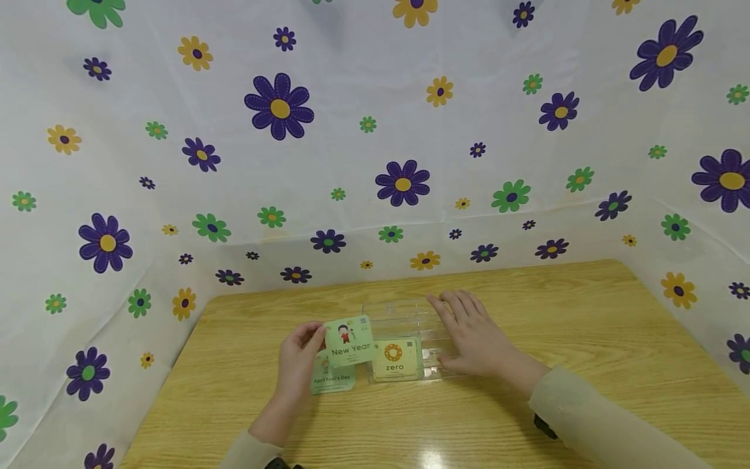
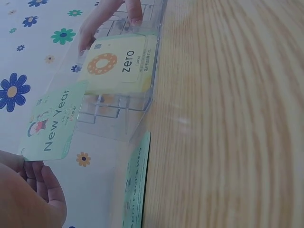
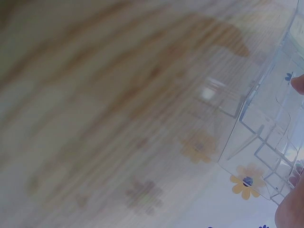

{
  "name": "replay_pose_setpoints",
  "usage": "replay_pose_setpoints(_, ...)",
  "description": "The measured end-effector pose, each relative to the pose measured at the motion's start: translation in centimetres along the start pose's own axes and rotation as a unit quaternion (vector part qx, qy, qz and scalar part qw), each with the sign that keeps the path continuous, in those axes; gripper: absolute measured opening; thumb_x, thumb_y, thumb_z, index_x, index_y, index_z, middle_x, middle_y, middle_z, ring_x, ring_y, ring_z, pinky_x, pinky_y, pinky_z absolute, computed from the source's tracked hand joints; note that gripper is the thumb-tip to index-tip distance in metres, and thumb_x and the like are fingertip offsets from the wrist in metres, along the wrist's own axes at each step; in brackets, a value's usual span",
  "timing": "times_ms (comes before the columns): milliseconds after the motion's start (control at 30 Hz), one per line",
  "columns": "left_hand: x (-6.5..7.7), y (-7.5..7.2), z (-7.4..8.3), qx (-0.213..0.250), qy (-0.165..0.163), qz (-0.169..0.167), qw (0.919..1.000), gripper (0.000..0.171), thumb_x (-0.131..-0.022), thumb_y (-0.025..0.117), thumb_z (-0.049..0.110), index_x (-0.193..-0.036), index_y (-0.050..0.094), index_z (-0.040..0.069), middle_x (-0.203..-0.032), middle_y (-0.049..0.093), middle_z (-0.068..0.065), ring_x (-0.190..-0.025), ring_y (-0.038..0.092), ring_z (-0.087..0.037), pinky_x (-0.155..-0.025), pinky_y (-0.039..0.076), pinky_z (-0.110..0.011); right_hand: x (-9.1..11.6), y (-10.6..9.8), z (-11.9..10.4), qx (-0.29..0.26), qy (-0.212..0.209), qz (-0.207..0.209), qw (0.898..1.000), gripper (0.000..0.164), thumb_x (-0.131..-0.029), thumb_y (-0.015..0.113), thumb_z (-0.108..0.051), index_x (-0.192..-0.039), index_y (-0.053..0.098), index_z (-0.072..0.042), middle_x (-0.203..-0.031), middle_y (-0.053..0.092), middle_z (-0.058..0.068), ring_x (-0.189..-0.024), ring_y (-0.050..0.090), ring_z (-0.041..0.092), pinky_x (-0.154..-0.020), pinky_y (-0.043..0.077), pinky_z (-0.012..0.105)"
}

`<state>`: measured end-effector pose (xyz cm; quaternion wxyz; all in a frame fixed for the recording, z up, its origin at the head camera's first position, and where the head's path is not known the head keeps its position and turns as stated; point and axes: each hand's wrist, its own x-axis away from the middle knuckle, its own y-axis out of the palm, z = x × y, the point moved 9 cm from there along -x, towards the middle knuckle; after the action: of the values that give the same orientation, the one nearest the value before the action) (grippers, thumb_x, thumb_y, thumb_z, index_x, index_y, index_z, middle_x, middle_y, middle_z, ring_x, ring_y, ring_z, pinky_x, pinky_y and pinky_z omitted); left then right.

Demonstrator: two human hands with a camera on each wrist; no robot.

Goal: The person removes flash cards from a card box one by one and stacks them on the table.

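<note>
My left hand (image 1: pixel 299 357) pinches a pale green "New Year" card (image 1: pixel 349 341) by its left edge, raised beside a clear plastic tiered holder (image 2: pixel 109 111). A green "April Fool's Day" card (image 1: pixel 334 381) is below it on the table, partly covered by the raised card in the head view. In the holder's front left part stands a yellow "zero" card (image 1: pixel 396 360) with an orange ring picture, and other card edges show behind it. My right hand (image 1: pixel 476 337) holds the holder's right side, thumb towards the front and fingers towards the back edge. Its fingertips are only partly seen.
The holder stands on a wood-grain table (image 1: pixel 398 430), near the middle. A white cloth (image 1: pixel 334 163) printed with purple, yellow and green flowers hangs behind the table and along both sides. Light glares off the table's front.
</note>
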<state>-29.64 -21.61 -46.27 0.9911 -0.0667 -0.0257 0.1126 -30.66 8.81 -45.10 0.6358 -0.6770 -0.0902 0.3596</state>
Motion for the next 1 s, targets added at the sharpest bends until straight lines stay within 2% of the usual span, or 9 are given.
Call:
replay_pose_setpoints(367,-0.2,-1.5,0.1,0.030,-0.001,0.012,0.9995,0.026,-0.110,0.059,0.010,-0.129,0.061,-0.008,-0.102,0.067,0.009,-0.092,0.064,-0.001,-0.085,0.056,-0.014,0.0,0.0,0.0,-0.004,-0.001,-0.005,1.000,0.112,-0.083,0.078,-0.056,-0.166,0.023,-0.006,-0.155,0.042,0.021,-0.145,0.042,0.042,-0.127,0.033,0.060)
replay_pose_setpoints(667,-0.4,-2.9,0.1,0.015,0.002,0.023,0.9996,0.029,-0.110,0.058,0.010,-0.131,0.061,-0.010,-0.100,0.069,0.011,-0.089,0.065,0.001,-0.085,0.056,-0.013,0.0,-0.1,0.0,-0.013,0.002,-0.007,1.000,0.112,-0.083,0.079,-0.055,-0.166,0.024,-0.006,-0.155,0.042,0.022,-0.145,0.041,0.042,-0.128,0.031,0.060)
replay_pose_setpoints(1000,-0.3,-3.6,-0.8,-0.002,-0.008,0.021,0.9998,0.030,-0.110,0.057,0.010,-0.132,0.061,-0.010,-0.100,0.069,0.010,-0.088,0.066,0.001,-0.084,0.056,-0.013,0.0,0.1,0.1,-0.009,0.003,-0.006,1.000,0.113,-0.082,0.079,-0.056,-0.166,0.023,-0.006,-0.155,0.042,0.022,-0.145,0.041,0.042,-0.128,0.032,0.060)
